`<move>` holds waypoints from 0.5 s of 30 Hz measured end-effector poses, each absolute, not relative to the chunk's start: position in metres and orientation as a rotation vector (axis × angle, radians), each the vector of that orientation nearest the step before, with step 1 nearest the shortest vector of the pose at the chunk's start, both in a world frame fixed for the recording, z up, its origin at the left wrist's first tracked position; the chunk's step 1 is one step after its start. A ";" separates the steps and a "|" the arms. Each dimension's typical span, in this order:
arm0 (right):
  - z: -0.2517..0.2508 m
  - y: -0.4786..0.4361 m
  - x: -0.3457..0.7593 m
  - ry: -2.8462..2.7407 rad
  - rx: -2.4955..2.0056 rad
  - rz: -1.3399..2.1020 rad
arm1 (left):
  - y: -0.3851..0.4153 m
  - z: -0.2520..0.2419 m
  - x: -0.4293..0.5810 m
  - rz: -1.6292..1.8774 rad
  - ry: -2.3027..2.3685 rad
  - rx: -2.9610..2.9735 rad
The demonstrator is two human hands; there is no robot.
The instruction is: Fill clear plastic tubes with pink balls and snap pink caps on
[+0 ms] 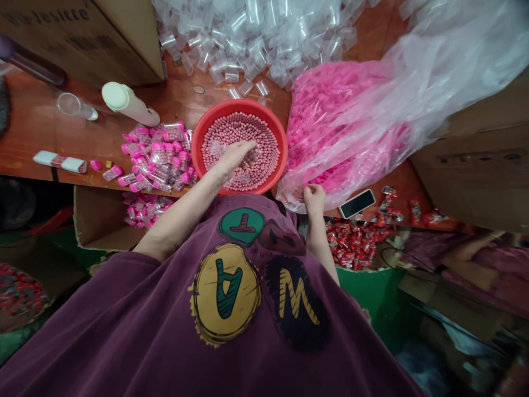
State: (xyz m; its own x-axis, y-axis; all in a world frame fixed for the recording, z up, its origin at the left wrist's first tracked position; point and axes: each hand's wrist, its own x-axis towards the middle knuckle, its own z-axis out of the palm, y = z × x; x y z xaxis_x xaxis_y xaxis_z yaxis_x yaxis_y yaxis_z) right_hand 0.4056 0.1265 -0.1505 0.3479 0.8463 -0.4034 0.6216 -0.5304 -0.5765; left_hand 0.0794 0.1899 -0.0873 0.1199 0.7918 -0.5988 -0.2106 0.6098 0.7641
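Observation:
My left hand (237,156) reaches into a red plastic bowl (199,125) of small pink beads (239,124). Its fingers curl down over the beads, closed around something partly hidden that I cannot make out. Clear little containers (217,149) rest among the beads near that wrist. At the front table edge, my right hand (314,197) is closed with bent fingers beside the mouth of a clear plastic bag (355,132). Bright pink caps (330,94) fill the bag. Whatever the right fingers grip is too small to name.
Pink-capped filled vials (159,157) are heaped left of the bowl, more in a carton (93,220) below. Empty clear tubes (256,38) spread behind. A bottle (130,103), a phone (357,203) and red-wrapped packets (355,242) lie around. Cardboard boxes (119,44) flank the table.

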 end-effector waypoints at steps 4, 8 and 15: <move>-0.126 0.097 0.409 -0.934 -2.149 1.227 | 0.189 -0.097 0.069 0.783 1.217 0.604; -0.091 0.081 0.409 -1.054 -1.981 1.357 | 0.184 -0.092 0.064 0.787 1.211 0.648; -0.059 0.101 0.370 -1.052 -1.573 1.503 | 0.180 -0.068 0.065 0.786 1.081 0.589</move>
